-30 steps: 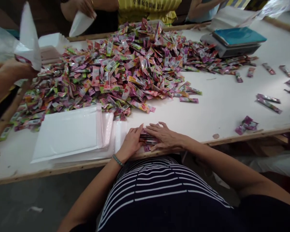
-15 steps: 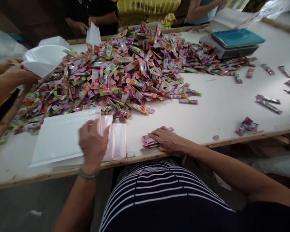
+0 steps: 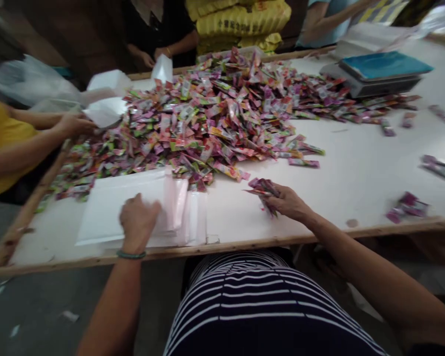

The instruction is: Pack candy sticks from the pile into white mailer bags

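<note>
My right hand [image 3: 287, 201] is closed around a small bunch of pink and purple stick packets [image 3: 262, 190], lifted just above the white tabletop. Over a stack of flat white plastic bags [image 3: 111, 202] is my left hand [image 3: 138, 220], blurred, thumb spread from the fingers and nothing visible in its grasp. Whether its fingertips touch the top bag I cannot tell. The bags overlap, with clear pinkish edges on their right side. Beyond both hands rises a big heap of similar packets [image 3: 222, 113].
A scale with a blue top [image 3: 387, 66] stands at the back right. Loose purple packets [image 3: 408, 206] lie near the front right edge. At left, a co-worker's hands [image 3: 74, 123] hold a white bag [image 3: 106, 111]; another person [image 3: 159, 39] stands opposite. A wooden rim [image 3: 244, 244] borders the table.
My right hand has gathered the packets from the table and raised them. My left hand remains over the bags, its thumb now farther from the fingers. The whole view has shifted.
</note>
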